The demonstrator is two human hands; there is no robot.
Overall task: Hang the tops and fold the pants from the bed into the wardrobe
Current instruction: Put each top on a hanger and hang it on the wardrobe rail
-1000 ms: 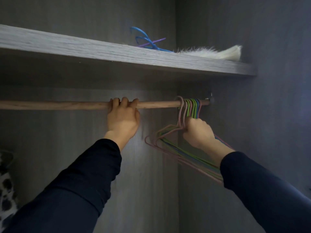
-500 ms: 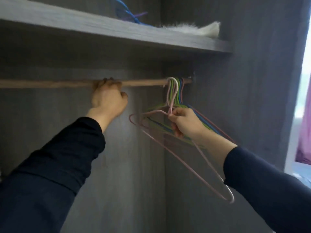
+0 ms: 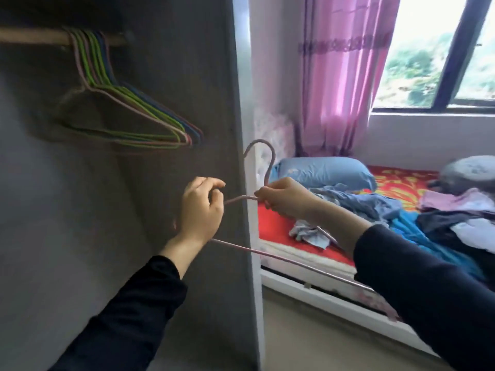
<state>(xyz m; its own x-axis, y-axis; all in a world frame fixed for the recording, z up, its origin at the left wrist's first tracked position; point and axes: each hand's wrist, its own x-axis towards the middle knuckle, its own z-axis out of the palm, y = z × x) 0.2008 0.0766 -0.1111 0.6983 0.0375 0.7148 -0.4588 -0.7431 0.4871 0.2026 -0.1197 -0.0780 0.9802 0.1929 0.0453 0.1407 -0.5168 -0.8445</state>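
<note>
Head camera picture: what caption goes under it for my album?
A pink hanger in the left hand and right hand; clothes wait on the bed.

A pink curtain (image 3: 340, 76) hangs beside the window (image 3: 417, 57), blue pillow (image 3: 321, 172) below.

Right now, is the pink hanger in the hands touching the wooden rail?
Apart. The head view shows the pink hanger, pinched by the right hand, with its hook in free air well below the wooden rail.
</note>
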